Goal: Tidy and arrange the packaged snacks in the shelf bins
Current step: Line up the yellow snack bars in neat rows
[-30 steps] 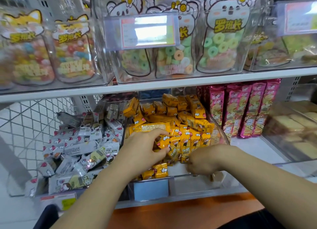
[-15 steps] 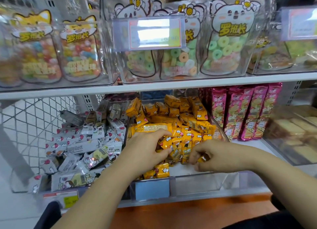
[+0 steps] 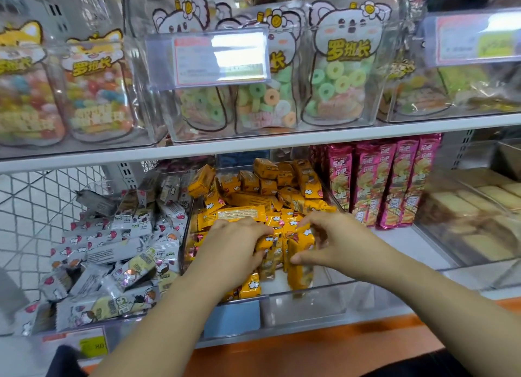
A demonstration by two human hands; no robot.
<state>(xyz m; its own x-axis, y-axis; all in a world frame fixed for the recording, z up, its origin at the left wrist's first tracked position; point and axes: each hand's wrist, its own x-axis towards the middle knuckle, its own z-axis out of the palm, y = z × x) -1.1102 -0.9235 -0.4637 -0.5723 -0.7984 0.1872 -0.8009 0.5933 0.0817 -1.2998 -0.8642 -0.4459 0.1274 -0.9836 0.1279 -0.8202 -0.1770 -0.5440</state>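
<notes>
Crinkly grey-white foil packets [image 3: 112, 252] lie heaped in the left bin. In the clear plastic bin [image 3: 307, 306] beside it, my left hand [image 3: 234, 247] curls over a row of glossy yellow packets [image 3: 272, 252], gripping them upright. My right hand [image 3: 335, 244] pinches a single packet [image 3: 301, 245] by its edges, touching that row. Further right stand pink packs [image 3: 394, 185] printed 乐吧.

Bright, even overhead light; glare whitens the price label [image 3: 220, 58]; right-edge bins [image 3: 476, 216] blur, and wide-angle distortion bows the shelf [image 3: 253, 146].
</notes>
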